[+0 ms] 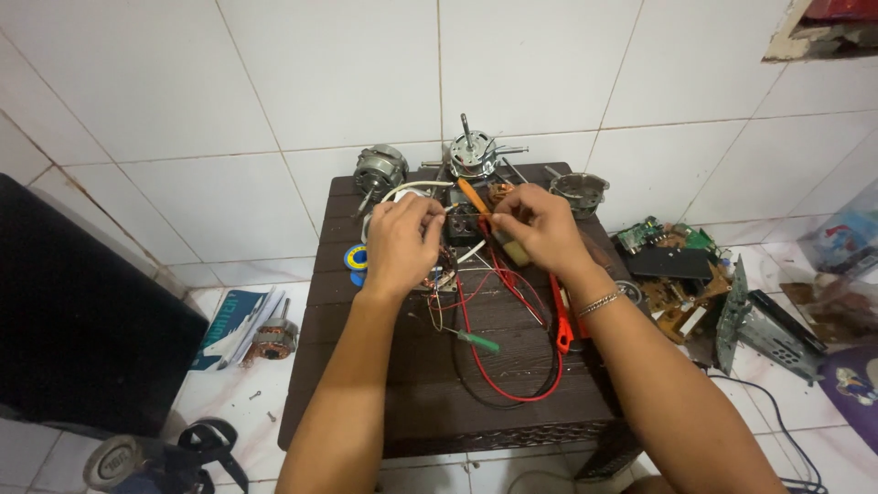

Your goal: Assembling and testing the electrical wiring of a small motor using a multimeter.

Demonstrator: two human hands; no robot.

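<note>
Both hands work over the far half of a small dark brown table (pixel 402 384). My left hand (pixel 401 240) pinches thin wires beside a small dark part (pixel 460 224), with a white cable (pixel 407 187) looping behind it. My right hand (pixel 540 224) grips an orange-handled tool (pixel 473 194) whose tip points toward that part. Red and black leads (pixel 498 352) trail from under the hands across the table. A green-handled screwdriver (pixel 477 341) lies loose in front of them.
Fan motors (pixel 380 169) (pixel 471 154) and a metal housing (pixel 578 190) stand at the table's far edge. Orange pliers (pixel 561 320) lie at the right. Circuit boards (pixel 672 265) and a metal chassis (pixel 764 320) litter the tiled floor at right; another motor (pixel 273 338) and booklets lie left.
</note>
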